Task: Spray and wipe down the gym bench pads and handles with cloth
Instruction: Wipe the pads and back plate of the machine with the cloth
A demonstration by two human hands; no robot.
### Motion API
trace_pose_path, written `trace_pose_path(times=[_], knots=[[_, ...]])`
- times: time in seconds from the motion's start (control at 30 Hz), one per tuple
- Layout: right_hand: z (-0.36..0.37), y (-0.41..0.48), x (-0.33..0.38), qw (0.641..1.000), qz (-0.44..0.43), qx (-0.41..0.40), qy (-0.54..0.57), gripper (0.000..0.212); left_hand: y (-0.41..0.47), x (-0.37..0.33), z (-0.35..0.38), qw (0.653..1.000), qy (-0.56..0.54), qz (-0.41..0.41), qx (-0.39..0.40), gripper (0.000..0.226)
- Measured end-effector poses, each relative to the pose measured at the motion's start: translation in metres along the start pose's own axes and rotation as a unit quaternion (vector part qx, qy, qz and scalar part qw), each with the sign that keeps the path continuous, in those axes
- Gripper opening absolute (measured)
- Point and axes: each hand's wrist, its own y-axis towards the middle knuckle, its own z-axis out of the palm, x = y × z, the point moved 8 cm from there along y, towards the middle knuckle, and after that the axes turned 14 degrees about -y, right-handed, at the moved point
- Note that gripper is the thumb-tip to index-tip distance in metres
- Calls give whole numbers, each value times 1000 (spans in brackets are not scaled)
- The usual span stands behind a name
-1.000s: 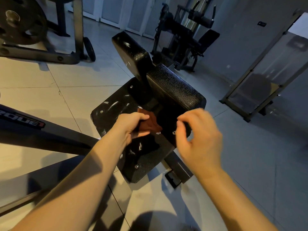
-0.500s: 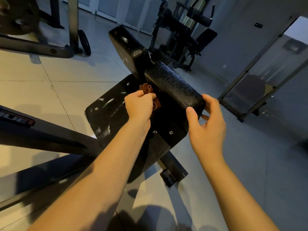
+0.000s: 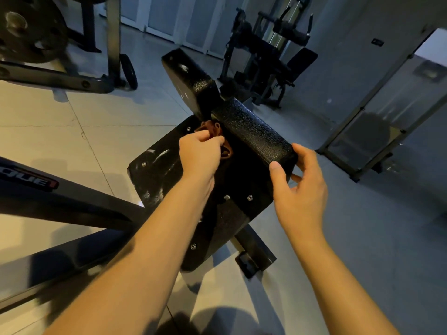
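The crumpled rust-brown cloth sits bunched in the closed left hand, pressed into the seam where the flat black textured base pad meets the raised pads; a second ago it lay lower on the open flat of that pad, so the wipe has travelled up into the crevice; the right hand, which hung free in the air, now clasps the near end of the black grained bolster pad, thumb on top, fingers curled under, seemingly steadying it; I judge the flat largely covered, the bolsters next. Counted: one cloth; two hands; three pads, the third an upright black pad beyond the left hand; no spray bottle visible.
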Motion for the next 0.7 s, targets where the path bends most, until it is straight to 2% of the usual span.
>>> trace_pose_path(times=[0.13,0.23,0.4,0.5,0.53,0.63,0.7], knots=[[-1,2,0,1000,-6,-6,-1,38,-49,12,3,999,9,37,13,8],[-3,4,1,1000,-1,-17,1,33,-78,22,8,998,-5,15,55,13],[-2,6,0,1000,13,-22,14,20,-31,0,-10,996,-82,26,-27,20],[-3,6,0,1000,7,-7,14,21,3,-8,-8,997,-63,16,-45,56],[-3,6,-3,1000,7,-4,14,22,5,-10,-5,998,-42,29,-40,54],[-2,5,-4,1000,3,-7,17,21,-15,-14,1,995,17,100,-12,30],[-3,6,-3,1000,5,-18,18,17,-38,-14,6,989,33,143,28,25]])
